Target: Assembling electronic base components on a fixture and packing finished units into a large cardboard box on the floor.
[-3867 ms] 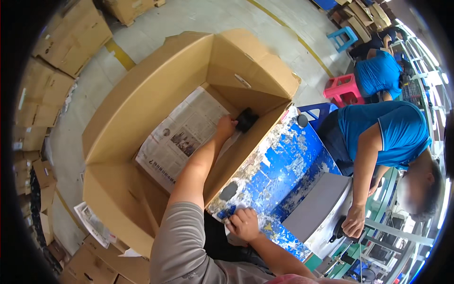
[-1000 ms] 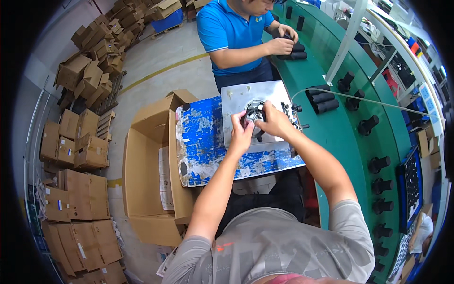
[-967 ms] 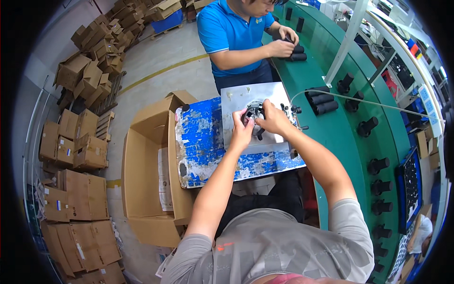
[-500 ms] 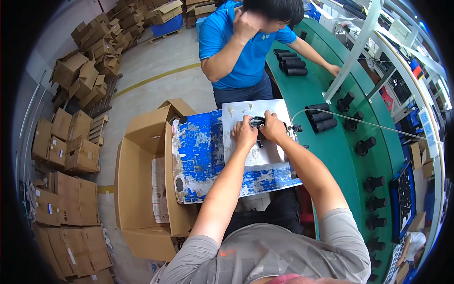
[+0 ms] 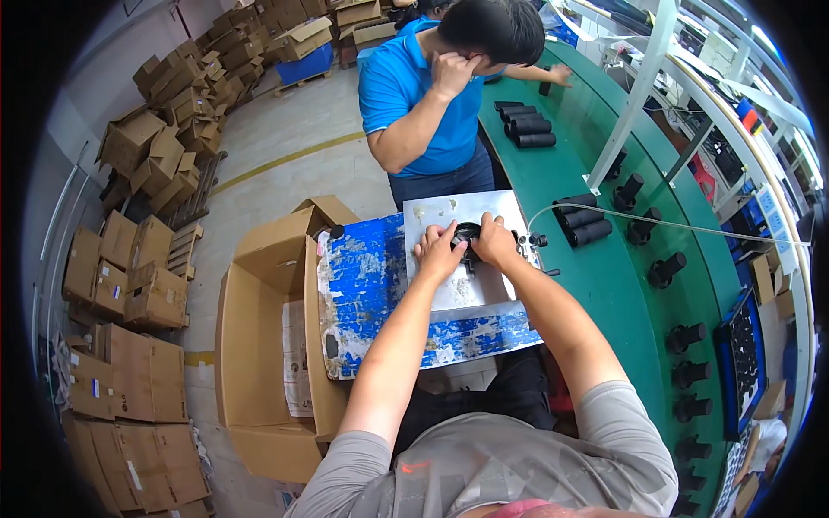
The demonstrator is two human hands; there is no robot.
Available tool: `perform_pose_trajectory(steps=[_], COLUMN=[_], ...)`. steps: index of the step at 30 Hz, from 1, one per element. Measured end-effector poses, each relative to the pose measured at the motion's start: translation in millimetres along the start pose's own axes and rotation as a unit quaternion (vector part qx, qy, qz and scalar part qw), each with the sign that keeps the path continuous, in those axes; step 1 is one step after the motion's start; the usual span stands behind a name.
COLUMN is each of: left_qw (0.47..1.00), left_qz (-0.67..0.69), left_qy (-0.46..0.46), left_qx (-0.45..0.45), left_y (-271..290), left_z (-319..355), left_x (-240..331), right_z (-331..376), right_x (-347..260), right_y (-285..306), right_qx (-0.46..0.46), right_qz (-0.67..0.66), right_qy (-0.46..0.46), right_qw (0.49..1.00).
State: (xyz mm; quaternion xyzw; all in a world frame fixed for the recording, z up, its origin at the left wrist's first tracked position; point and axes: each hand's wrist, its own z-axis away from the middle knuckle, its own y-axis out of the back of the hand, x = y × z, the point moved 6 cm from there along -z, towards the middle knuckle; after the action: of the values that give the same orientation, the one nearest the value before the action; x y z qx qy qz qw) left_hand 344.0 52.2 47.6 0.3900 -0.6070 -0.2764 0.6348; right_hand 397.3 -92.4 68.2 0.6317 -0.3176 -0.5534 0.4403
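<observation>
A round, black, ring-shaped part (image 5: 467, 230) sits between my two hands over a bare metal plate (image 5: 447, 295). My left hand (image 5: 439, 251) grips its left side, fingers curled around the edge. On the opposite side my right hand (image 5: 496, 242) holds it with thumb and fingers. The underside of the part is hidden, and a dark piece shows just below it on the plate. A small metal fitting (image 5: 537, 240) with a thin clear hose is at the plate's right edge, close to my right hand.
The plate lies on a worn blue board (image 5: 363, 268). An open cardboard box (image 5: 250, 345) stands to the left. On the right, a green bench (image 5: 604, 302) carries several black cylinders (image 5: 587, 226). Across from me stands a person in a blue shirt (image 5: 406, 95).
The ring-shaped part has gone from tilted to flatter and lower, both hands still on it. The co-worker's arm no longer reaches across the bench; a hand shows farther back. The view has shifted slightly.
</observation>
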Motion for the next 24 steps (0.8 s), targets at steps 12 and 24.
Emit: perform_pose_trajectory(steps=[12, 24], left_qw=[0.994, 0.995], left_qz=[-0.006, -0.029], left_qy=[-0.025, -0.004], left_qx=[-0.109, -0.091], left_y=[3.0, 13.6], left_z=[-4.3, 6.8], left_x=[13.5, 13.1], right_z=[-0.5, 67.7], right_x=[16.8, 205.3], right_y=[36.5, 21.9], right_qx=[-0.007, -0.147], right_qz=[-0.052, 0.049], right_qy=[0.071, -0.057], right_qw=[0.996, 0.986])
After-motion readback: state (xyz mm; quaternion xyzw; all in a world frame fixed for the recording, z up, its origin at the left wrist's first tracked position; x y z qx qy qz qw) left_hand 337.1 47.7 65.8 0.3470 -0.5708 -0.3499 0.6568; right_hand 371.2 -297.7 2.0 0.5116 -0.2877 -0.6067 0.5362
